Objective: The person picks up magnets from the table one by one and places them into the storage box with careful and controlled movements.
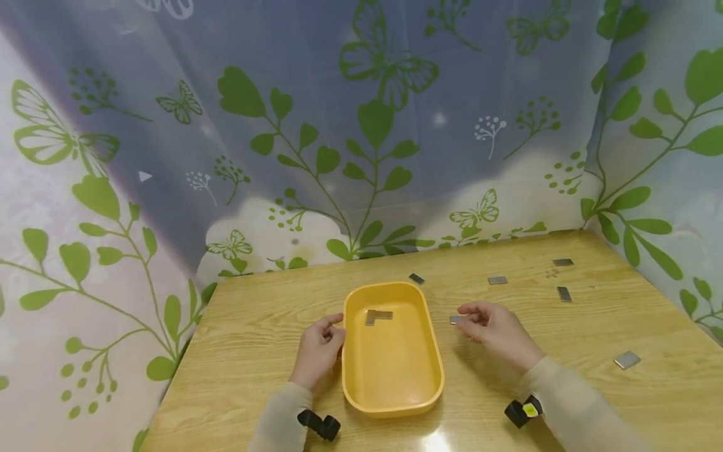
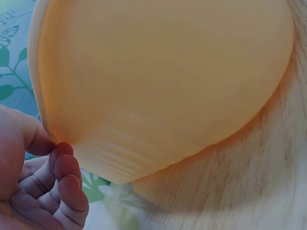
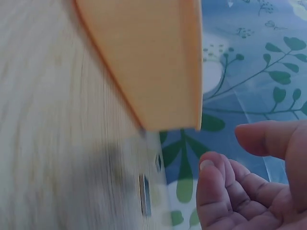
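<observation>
- Two sleeved forearms reach in from the bottom edge of the head view, each with a small black device strapped at the wrist.
- Between them a yellow tray (image 1: 392, 389) sits on a wooden table (image 1: 593, 389), its long side running away from the person.
- Two small grey metal plates (image 1: 378, 316) lie inside the tray at its far end, touching in an L shape.
- Left of the tray, the left hand (image 1: 318, 351) rests against the tray's outer wall. Its fingers are curled, and in the left wrist view the fingertips (image 2: 61, 152) and thumb touch the rim. It steadies the tray rather than lifting it.
- Right of the tray, near its far end, the right hand (image 1: 497, 331) hovers low over the table. Thumb and fingers are close together around a small metal plate (image 1: 456, 319) at the fingertips, which look to be pinching it; whether the plate has left the table cannot be told.
- Beyond the tray, one more plate (image 1: 417, 279) lies just past its far rim.
- Further right of the tray, three plates (image 1: 498, 280) (image 1: 562, 262) (image 1: 564, 294) are scattered toward the table's far right corner.
- One plate (image 1: 627, 360) lies alone well to the right of the tray, near the table's right edge.
- Behind and beside the table hangs a curtain (image 1: 361, 125) printed with green leaves and butterflies.
</observation>
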`<move>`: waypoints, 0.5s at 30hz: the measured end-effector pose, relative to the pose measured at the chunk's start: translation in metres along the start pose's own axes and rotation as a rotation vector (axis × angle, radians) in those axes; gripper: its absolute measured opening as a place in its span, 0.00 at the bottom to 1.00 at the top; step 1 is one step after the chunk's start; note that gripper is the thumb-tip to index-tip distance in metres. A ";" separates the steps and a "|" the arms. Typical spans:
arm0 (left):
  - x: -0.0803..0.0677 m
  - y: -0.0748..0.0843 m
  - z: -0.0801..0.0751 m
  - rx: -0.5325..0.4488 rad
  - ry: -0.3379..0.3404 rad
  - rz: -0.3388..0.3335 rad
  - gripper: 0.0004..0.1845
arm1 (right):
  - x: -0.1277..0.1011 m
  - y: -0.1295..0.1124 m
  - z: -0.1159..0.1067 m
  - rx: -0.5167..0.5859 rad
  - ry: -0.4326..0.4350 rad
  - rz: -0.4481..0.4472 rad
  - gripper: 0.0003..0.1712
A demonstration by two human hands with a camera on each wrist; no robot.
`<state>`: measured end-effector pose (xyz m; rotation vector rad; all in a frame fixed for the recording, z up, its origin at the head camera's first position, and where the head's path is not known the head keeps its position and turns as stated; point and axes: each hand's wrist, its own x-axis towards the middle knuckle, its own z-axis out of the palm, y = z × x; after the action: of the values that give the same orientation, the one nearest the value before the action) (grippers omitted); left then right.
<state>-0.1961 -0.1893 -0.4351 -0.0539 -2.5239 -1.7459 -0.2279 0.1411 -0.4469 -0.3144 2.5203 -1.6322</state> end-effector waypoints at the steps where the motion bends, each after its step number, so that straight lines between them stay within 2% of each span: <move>1: 0.000 0.000 0.000 0.002 0.001 0.003 0.19 | 0.001 0.001 -0.002 -0.033 0.010 -0.008 0.23; 7: 0.001 0.000 -0.001 0.006 -0.007 0.009 0.18 | 0.009 0.007 -0.008 -0.222 0.024 -0.017 0.23; 15: -0.001 0.001 -0.002 -0.004 -0.011 0.001 0.19 | 0.023 0.014 -0.013 -0.337 -0.023 -0.035 0.23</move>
<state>-0.1952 -0.1905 -0.4340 -0.0651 -2.5267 -1.7555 -0.2546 0.1522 -0.4543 -0.4074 2.7808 -1.1995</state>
